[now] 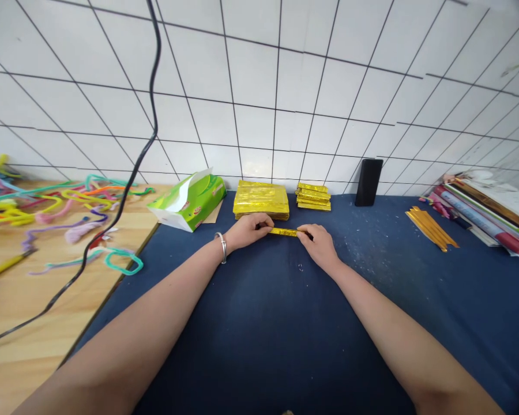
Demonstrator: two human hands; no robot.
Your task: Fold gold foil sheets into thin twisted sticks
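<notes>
both hands pinched a gold strip flat on the blue cloth, left hand at one end, right hand at the other, fingers pressed together. just behind lay two gold stacks; a tissue box, black block and more strips stood clear.

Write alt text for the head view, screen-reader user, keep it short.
Two bare hands, left hand and right hand, pinch the ends of a narrow gold foil strip on a dark blue cloth. Behind it lie two stacks of gold foil sheets, with a green tissue pack to the left and colourful pipe cleaners on a wooden table.
</notes>
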